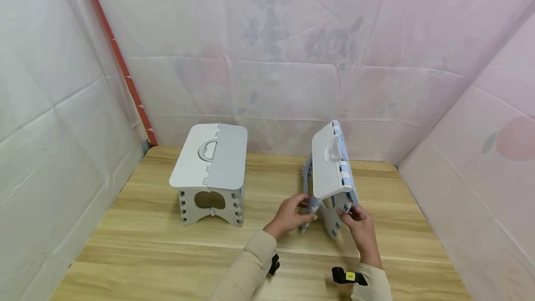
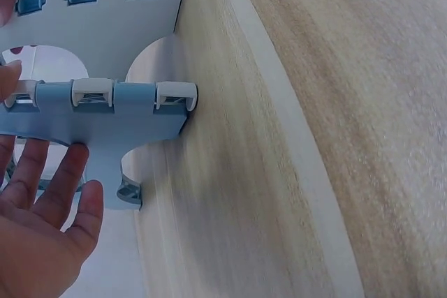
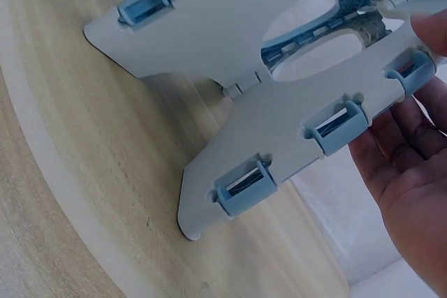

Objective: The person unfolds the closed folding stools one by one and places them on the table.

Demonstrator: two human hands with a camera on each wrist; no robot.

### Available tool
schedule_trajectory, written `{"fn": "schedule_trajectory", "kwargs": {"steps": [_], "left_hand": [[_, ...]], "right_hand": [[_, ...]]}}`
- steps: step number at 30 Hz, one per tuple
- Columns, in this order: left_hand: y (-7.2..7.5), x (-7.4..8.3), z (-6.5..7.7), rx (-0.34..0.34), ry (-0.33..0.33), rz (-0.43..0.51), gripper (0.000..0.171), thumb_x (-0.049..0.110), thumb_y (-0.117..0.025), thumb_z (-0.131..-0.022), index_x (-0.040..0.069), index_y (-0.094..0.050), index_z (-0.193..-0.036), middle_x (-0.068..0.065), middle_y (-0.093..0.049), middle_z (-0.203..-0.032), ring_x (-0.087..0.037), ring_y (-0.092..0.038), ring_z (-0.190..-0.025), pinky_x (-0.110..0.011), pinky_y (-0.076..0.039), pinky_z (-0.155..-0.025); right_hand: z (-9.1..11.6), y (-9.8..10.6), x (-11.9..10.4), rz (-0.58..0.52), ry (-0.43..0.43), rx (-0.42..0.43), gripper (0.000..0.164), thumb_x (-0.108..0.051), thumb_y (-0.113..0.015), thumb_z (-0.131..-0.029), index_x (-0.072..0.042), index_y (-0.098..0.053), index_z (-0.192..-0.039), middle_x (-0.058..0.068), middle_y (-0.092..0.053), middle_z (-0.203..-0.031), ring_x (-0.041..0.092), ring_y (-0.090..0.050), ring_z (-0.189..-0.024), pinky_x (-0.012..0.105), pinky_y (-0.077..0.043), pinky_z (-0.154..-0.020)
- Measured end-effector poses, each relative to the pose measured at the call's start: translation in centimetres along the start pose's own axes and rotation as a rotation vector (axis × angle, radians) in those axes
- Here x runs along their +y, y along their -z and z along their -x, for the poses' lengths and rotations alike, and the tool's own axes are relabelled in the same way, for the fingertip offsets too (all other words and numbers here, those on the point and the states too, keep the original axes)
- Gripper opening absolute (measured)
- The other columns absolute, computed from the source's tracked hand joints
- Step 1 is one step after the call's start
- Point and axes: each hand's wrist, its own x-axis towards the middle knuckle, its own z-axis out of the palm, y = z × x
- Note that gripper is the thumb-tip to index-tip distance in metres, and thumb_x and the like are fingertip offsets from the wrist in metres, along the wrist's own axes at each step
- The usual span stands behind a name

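Note:
A white and blue folding stool (image 1: 327, 171) stands half folded at the right of the table, its top bent down along the middle hinge and tilted. My left hand (image 1: 292, 215) grips its left leg panel, thumb in front and fingers behind. On the other side, my right hand (image 1: 360, 227) holds the right leg panel near the top's lower edge. The left wrist view shows the blue leg panel (image 2: 126, 113) with fingers through its cut-out. In the right wrist view, the thumb presses on the grey leg panel (image 3: 300, 123), which is folded at its hinge.
Left of my hands a second folding stool (image 1: 227, 161), white and grey, stands fully unfolded. Both are on a wood-grain table (image 1: 167, 254). Printed cloth walls (image 1: 284, 96) close in the back and both sides.

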Motion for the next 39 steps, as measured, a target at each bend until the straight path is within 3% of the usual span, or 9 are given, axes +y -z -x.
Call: {"fn": "schedule_trajectory", "kwargs": {"steps": [5,11,15,21,25,39], "left_hand": [[0.0,0.0,0.0,0.004,-0.030,0.003,0.042,0.021,-0.073,-0.081,0.010,-0.057,-0.118,0.003,-0.059,-0.109,-0.013,-0.057,-0.098,-0.032,-0.047,-0.083],[0.1,0.1,0.1,-0.009,-0.070,-0.043,0.041,0.022,-0.069,-0.085,0.010,-0.055,-0.121,0.001,-0.057,-0.111,-0.015,-0.056,-0.100,-0.033,-0.047,-0.085],[0.1,0.0,0.1,-0.025,-0.056,-0.044,0.042,0.023,-0.067,-0.086,0.010,-0.053,-0.123,0.002,-0.055,-0.112,-0.014,-0.056,-0.101,-0.033,-0.047,-0.085],[0.4,-0.2,0.0,-0.032,-0.055,-0.039,0.042,0.021,-0.070,-0.083,0.010,-0.055,-0.121,0.002,-0.056,-0.111,-0.013,-0.056,-0.099,-0.032,-0.048,-0.083],[0.7,0.0,0.0,-0.034,-0.062,-0.047,0.041,0.021,-0.069,-0.084,0.009,-0.055,-0.120,-0.001,-0.057,-0.111,-0.014,-0.056,-0.099,-0.033,-0.048,-0.083],[1.2,0.0,0.2,-0.049,-0.055,-0.062,0.041,0.022,-0.070,-0.083,0.010,-0.055,-0.120,0.000,-0.057,-0.111,-0.014,-0.056,-0.099,-0.035,-0.047,-0.084]], "right_hand": [[-0.1,0.4,0.1,-0.011,-0.001,0.004,0.018,0.007,-0.067,-0.079,0.000,-0.067,-0.096,-0.010,-0.066,-0.089,0.004,-0.060,-0.083,0.018,-0.049,-0.069],[-0.3,0.8,0.4,-0.039,0.006,-0.008,0.020,0.008,-0.065,-0.080,-0.008,-0.067,-0.093,-0.008,-0.065,-0.090,0.005,-0.060,-0.084,0.018,-0.049,-0.069],[-0.2,1.0,0.4,-0.051,0.008,0.000,0.026,0.009,-0.064,-0.080,-0.015,-0.068,-0.090,-0.007,-0.065,-0.089,0.005,-0.059,-0.083,0.018,-0.049,-0.069],[-0.1,1.3,0.2,-0.032,0.006,0.009,0.024,0.007,-0.065,-0.079,-0.010,-0.068,-0.096,-0.008,-0.066,-0.090,0.005,-0.060,-0.084,0.017,-0.049,-0.070],[-0.1,1.4,0.1,-0.042,0.005,0.016,0.027,0.009,-0.063,-0.079,-0.015,-0.069,-0.093,-0.008,-0.066,-0.088,0.004,-0.059,-0.082,0.016,-0.048,-0.070],[-0.4,1.5,0.4,-0.178,0.051,0.060,0.041,0.017,-0.056,-0.075,-0.017,-0.072,-0.091,-0.007,-0.068,-0.091,0.005,-0.061,-0.084,0.016,-0.047,-0.072]]}}
